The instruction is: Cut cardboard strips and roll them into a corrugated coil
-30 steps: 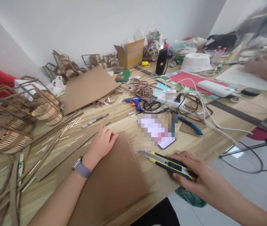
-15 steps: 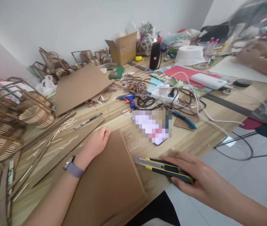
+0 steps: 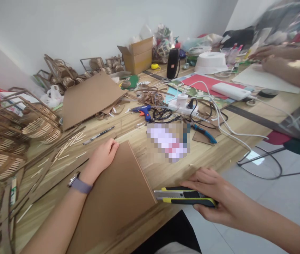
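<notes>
A stack of brown board sheets [image 3: 112, 197] lies on the table in front of me. My left hand [image 3: 104, 154], with a watch on the wrist, has its fingers curled at the far edge of the boards; the fingertips are partly hidden. In my right hand [image 3: 210, 192] is a yellow and black utility knife [image 3: 187, 196], held level over the table. The knife's tip is at the right edge of the boards, near their lower right corner; I cannot tell whether it touches.
Beyond the boards lie a blurred-out phone [image 3: 165, 143], blue-handled pliers [image 3: 205, 134], a blue glue gun [image 3: 143, 111] and a power strip [image 3: 183, 106] with trailing cables. Woven baskets [image 3: 41, 127] and thin strips stand left. Another person's hands [image 3: 279, 65] work at the far right.
The utility knife has moved down along the right edge of the boards toward the near corner. My left hand and the boards have shifted slightly left.
</notes>
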The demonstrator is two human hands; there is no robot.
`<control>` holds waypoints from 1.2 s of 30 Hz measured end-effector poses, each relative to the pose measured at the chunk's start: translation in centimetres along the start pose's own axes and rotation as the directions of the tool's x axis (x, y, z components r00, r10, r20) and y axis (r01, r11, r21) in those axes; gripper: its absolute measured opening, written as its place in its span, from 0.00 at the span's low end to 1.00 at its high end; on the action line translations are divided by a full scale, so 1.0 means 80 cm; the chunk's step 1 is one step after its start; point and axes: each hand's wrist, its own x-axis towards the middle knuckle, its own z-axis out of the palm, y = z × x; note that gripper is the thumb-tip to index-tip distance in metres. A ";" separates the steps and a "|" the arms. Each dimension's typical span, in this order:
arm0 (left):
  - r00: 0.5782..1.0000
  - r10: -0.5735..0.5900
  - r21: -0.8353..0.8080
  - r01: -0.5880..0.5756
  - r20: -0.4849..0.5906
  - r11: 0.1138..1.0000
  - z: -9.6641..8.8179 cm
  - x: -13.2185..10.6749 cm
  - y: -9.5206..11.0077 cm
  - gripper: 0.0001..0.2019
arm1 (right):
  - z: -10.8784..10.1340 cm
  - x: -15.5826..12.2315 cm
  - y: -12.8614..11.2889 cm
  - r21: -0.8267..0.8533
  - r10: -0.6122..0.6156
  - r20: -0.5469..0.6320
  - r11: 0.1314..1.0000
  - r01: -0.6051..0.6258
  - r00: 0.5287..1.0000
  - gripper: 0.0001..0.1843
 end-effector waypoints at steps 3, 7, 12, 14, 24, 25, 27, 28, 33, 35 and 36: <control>0.999 0.033 0.034 -0.032 -0.032 0.999 0.002 0.007 -0.005 0.14 | 0.003 0.003 0.004 -0.047 0.002 -0.009 0.999 -0.002 1.000 0.27; 0.989 0.127 0.078 -0.121 -0.073 0.990 -0.006 0.011 -0.002 0.16 | 0.006 0.007 0.010 -0.097 -0.008 0.014 0.995 0.010 1.000 0.29; 0.931 0.365 0.058 -0.365 0.002 0.929 -0.034 -0.024 0.026 0.24 | 0.011 0.004 0.019 -0.163 -0.032 -0.013 0.986 0.029 0.999 0.29; 0.827 0.548 0.025 -0.555 0.123 0.832 -0.040 -0.052 0.037 0.32 | 0.013 0.002 0.022 -0.189 -0.050 -0.027 0.981 0.044 0.998 0.30; 0.707 0.606 -0.093 -0.619 0.365 0.780 -0.009 -0.106 0.022 0.33 | 0.016 0.018 0.019 -0.368 -0.141 -0.005 0.921 0.130 0.990 0.24; 0.718 0.598 -0.091 -0.611 0.355 0.787 -0.007 -0.102 0.019 0.33 | 0.016 0.021 0.022 -0.382 -0.131 -0.003 0.916 0.120 0.991 0.23; 0.736 0.590 -0.089 -0.598 0.333 0.796 -0.004 -0.094 0.015 0.32 | 0.017 0.027 0.027 -0.393 -0.100 -0.002 0.915 0.091 0.995 0.23; 0.742 0.588 -0.090 -0.594 0.322 0.799 -0.003 -0.092 0.013 0.32 | 0.018 0.030 0.030 -0.389 -0.080 -0.007 0.918 0.071 0.997 0.23; 0.754 0.597 -0.117 -0.590 0.275 0.799 0.000 -0.089 0.011 0.33 | 0.018 0.035 0.032 -0.323 0.012 -0.019 0.946 -0.017 1.000 0.23; 0.759 0.596 -0.124 -0.586 0.262 0.801 0.001 -0.090 0.011 0.33 | 0.018 0.034 0.029 -0.283 0.034 -0.010 0.958 -0.035 0.999 0.23; 0.762 0.592 -0.123 -0.582 0.262 0.804 0.001 -0.090 0.012 0.33 | 0.018 0.032 0.028 -0.267 0.041 -0.011 0.963 -0.042 0.999 0.23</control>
